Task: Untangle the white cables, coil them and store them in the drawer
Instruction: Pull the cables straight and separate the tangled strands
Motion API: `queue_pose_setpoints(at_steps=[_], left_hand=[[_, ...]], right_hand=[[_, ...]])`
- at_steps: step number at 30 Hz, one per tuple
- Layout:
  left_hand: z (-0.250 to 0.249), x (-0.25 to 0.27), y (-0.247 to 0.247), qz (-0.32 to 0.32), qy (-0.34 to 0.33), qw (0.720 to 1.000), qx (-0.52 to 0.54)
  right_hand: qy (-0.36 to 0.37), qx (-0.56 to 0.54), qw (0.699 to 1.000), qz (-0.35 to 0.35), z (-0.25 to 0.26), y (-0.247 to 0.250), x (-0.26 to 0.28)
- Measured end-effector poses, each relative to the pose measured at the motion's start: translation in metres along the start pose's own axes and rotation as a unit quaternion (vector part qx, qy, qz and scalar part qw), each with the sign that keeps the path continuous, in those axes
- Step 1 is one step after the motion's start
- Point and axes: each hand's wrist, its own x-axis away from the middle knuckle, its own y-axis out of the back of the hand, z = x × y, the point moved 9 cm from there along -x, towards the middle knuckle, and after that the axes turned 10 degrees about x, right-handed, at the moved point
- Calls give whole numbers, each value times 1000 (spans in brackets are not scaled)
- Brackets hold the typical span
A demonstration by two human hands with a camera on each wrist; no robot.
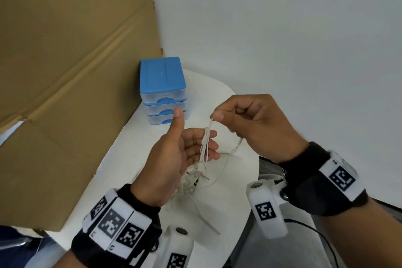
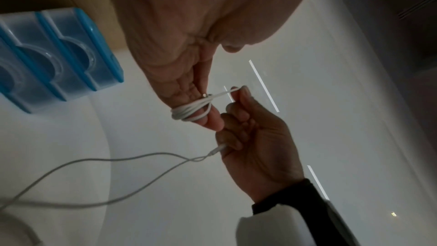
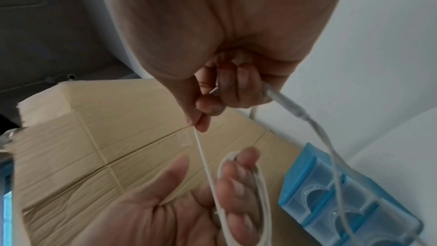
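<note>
Just in front of the blue three-drawer plastic organiser, you are coiling: right hand pinching the thin white cable, winding it around your left hand's straight fingers; next likely needs another wrap.

Cardboard box blocks left; drawer unit ahead; table right side free.

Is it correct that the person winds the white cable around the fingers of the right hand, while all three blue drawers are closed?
Not quite. The white cable is wound around the fingers of the left hand; the right hand pinches its free end, as the head view shows. All three drawers of the blue drawer unit are closed.
</note>
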Motion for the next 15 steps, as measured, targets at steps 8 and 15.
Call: queue_pose_setpoints(at_steps=[8, 15], left_hand=[[-28, 6, -6, 52, -45, 992, 110], [-62, 9, 33, -45, -138, 966, 216]], right_hand=[[-91, -8, 996, 22, -33, -16, -3], [-88, 16, 989, 115, -25, -56, 44]])
